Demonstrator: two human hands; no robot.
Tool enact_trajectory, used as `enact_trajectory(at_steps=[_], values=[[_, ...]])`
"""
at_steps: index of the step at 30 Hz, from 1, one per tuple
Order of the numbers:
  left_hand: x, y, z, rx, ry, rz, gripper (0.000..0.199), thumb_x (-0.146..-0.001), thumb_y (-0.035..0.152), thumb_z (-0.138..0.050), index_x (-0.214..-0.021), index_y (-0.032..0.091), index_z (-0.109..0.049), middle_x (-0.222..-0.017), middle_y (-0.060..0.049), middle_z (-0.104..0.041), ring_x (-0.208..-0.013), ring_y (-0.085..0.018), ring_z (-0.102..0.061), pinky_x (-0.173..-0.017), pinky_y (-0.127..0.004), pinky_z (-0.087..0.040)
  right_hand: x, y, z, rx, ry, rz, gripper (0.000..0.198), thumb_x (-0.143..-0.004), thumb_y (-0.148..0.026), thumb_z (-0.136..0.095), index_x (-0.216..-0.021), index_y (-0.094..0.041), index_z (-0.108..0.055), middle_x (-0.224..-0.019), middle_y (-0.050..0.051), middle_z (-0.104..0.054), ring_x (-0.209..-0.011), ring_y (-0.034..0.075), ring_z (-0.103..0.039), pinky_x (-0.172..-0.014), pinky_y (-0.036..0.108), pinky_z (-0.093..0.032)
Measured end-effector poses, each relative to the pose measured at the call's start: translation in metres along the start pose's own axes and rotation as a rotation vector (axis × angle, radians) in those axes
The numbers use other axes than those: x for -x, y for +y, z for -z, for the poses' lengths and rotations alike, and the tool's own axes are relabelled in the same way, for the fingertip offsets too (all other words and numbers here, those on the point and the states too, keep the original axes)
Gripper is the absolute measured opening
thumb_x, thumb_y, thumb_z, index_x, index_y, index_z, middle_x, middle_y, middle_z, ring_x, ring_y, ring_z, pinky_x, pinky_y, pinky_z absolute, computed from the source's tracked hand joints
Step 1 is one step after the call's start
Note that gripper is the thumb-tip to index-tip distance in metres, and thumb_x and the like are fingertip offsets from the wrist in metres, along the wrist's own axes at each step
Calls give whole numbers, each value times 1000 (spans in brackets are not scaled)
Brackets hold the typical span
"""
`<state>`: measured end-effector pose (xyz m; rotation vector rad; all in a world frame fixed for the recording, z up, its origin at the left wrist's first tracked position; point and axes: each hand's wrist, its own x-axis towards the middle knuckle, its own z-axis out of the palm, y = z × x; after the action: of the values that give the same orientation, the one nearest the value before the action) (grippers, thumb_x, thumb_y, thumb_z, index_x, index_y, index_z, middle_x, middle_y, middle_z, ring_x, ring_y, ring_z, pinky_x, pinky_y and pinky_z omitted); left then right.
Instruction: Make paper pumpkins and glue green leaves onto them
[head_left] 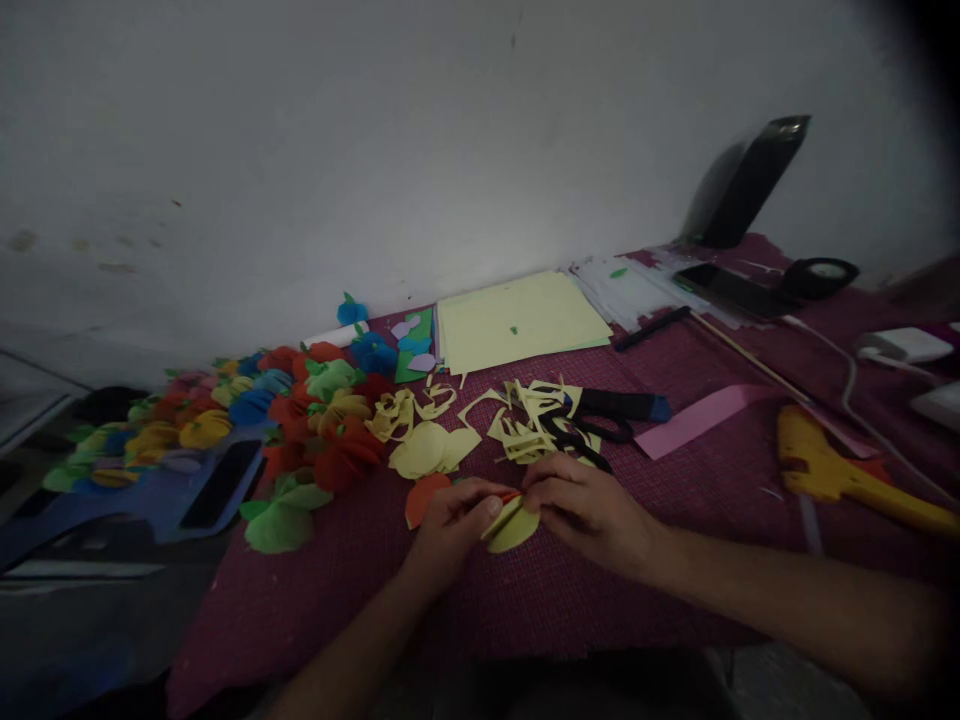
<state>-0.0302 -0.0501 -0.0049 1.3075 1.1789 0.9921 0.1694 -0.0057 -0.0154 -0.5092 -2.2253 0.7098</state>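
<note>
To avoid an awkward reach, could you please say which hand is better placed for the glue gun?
Likely the right hand: the glue gun lies to its right; the left hand is farther. Both hold paper.

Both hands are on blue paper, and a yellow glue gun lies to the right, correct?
Not blue: the head view shows yellow paper, with a little orange. The left hand and right hand are on it, and the yellow glue gun lies to the right.
</note>
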Motion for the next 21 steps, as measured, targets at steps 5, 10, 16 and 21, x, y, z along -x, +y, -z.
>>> enact_trajectory(at_steps=[5,10,16,21], values=[[0,-5,1,67,9,58,24,-79,36,-61,-92,20,-72,-75,0,-67,-68,-12,-55,-62,-20,-40,-1,-3,1,-17,10,11,20,-82,-3,-49,-92,-19,-57,-96,6,-56,-92,15,-55,-77,28,-49],[1,-9,2,111,19,99,26,-79,38,-60,-91,18,-72,-70,-1,-66,-61,-11,-53,-57,-20,-39,-1,-4,2,-33,46,23,21,-81,-2,-49,-93,-19,-56,-99,7,-56,-96,15,-55,-79,28,-49],[-1,-5,-1,55,63,94,22,-77,34,-60,-85,16,-72,-72,-2,-67,-63,-11,-54,-59,-21,-41,2,-5,2,-38,57,27,25,-79,-1,-50,-94,-20,-56,-105,7,-53,-101,16,-54,-81,29,-49],[-3,3,-6,-80,122,55,10,-69,21,-64,-73,16,-71,-65,1,-64,-60,-10,-52,-56,-20,-40,5,-3,1,4,44,72,27,-79,0,-49,-97,-20,-55,-109,7,-52,-103,17,-52,-83,30,-49]])
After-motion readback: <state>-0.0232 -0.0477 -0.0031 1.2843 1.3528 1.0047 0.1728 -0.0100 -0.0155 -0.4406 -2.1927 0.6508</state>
